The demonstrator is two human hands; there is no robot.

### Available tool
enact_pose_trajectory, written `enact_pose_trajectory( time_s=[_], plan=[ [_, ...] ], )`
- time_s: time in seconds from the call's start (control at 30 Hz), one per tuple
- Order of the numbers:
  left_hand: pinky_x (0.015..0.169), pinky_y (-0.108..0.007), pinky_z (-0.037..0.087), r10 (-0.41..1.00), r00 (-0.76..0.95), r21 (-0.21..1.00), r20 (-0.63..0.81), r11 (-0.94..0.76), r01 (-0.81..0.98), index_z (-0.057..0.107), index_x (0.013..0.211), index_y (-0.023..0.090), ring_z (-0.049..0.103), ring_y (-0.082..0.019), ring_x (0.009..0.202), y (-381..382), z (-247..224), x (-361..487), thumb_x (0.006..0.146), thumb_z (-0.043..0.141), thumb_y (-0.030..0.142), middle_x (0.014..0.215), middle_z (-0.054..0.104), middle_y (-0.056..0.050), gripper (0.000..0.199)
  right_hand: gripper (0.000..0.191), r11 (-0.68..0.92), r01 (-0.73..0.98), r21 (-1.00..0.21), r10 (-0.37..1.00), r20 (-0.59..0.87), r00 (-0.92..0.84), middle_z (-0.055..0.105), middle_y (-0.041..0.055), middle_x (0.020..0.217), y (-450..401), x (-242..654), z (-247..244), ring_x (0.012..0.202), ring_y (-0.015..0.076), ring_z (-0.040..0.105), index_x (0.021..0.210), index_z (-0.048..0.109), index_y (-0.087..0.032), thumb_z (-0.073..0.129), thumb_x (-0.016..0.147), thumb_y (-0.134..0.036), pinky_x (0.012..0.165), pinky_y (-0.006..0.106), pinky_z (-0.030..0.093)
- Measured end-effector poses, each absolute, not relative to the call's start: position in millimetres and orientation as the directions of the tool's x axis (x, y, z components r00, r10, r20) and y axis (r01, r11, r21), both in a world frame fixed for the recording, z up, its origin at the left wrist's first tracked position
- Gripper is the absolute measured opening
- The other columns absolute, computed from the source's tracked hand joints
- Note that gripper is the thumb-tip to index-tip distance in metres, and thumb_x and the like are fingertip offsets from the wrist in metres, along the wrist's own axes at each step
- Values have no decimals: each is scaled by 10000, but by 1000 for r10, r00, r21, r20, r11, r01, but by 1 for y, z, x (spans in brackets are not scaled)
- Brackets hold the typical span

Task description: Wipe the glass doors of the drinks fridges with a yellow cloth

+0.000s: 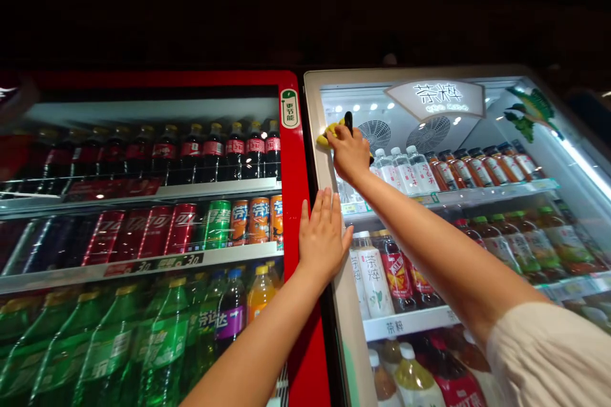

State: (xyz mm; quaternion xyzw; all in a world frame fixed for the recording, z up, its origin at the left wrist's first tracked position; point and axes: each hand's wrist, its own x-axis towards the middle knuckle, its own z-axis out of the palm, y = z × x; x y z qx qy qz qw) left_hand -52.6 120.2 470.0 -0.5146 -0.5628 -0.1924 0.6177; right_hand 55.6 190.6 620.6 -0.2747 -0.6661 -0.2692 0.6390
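My right hand (351, 151) is closed around a yellow-and-black cloth or sponge (329, 134), most of it hidden by my fingers. It is pressed at the upper left of the glass-door fridge (329, 203), where the pale frame meets the glass. A black end sticks up above my knuckles. My left hand (322, 235) lies flat with its fingers stretched upward, over the gap between the two fridges and against the pale frame's edge. Nothing is in it.
The red-framed fridge (298, 203) on the left holds cola bottles (192, 154), cans (182, 229) and green bottles (165, 337). Behind the right-hand glass, clear bottles (403, 172) and tea bottles (375, 273) stand on shelves. A lit sign (436, 98) hangs at the top.
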Motion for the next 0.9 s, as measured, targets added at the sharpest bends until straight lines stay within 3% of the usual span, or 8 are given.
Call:
enact_pose_trajectory(
  time_s=[0.13,0.27,0.37,0.5,0.6,0.7,0.8,0.9],
  plan=[
    [1300,-569,201,333,281,-411,900,434,802,445,1542,113,234,-291,1597,122,475,-51,1044,405,467,1675,341,-183,613,468,745,654,131,-69,990,-119,604,20,1499,190,47,609,1292,285,508,1404,630,-344,345,1064,-193,927,430,452],
    [1290,-585,225,310,300,-417,902,446,792,389,1578,123,236,-303,1595,127,487,-48,1043,422,420,1683,323,-180,613,462,765,597,241,-137,967,-215,559,-4,1555,198,54,650,1292,290,528,1440,591,-359,338,1080,-217,962,428,443],
    [1289,-549,254,309,290,-408,906,451,794,368,1587,98,241,-313,1591,132,502,-41,1044,424,391,1685,316,-187,620,493,761,628,163,-87,985,-151,470,81,1622,205,69,666,1375,336,466,1507,526,-271,306,1079,-165,991,457,424],
    [1279,-525,292,304,247,-370,920,469,802,436,1547,78,269,-323,1579,141,514,-32,1045,420,345,1675,331,-203,569,529,709,705,22,47,996,-78,414,221,1629,201,72,639,1320,397,523,1563,454,-185,327,1052,-138,944,506,454],
    [1287,-532,270,297,225,-351,928,494,796,566,1436,51,265,-341,1578,146,515,-30,1042,425,323,1636,396,-234,499,506,692,698,184,-56,978,-202,436,177,1626,194,66,624,1286,385,553,1541,489,-270,376,1051,-208,920,491,471],
    [1281,-558,270,291,222,-346,931,504,791,491,1510,75,283,-344,1572,146,515,-31,1048,418,338,1658,356,-224,536,498,682,661,312,-147,944,-294,443,103,1630,202,77,639,1260,340,556,1490,534,-308,316,1056,-194,915,459,461],
    [1275,-563,280,298,233,-360,926,504,785,378,1588,136,292,-318,1573,141,515,-32,1056,402,351,1693,301,-181,575,554,694,680,237,-92,966,-243,429,79,1640,224,102,653,1286,353,522,1524,497,-309,280,1042,-147,902,455,449],
    [1285,-540,263,322,242,-382,915,502,776,360,1593,128,275,-302,1581,135,515,-31,1059,389,349,1695,307,-173,579,573,668,738,97,14,990,-143,374,126,1668,243,119,634,1260,400,529,1567,457,-257,306,1025,-150,878,486,450]
  ],
)
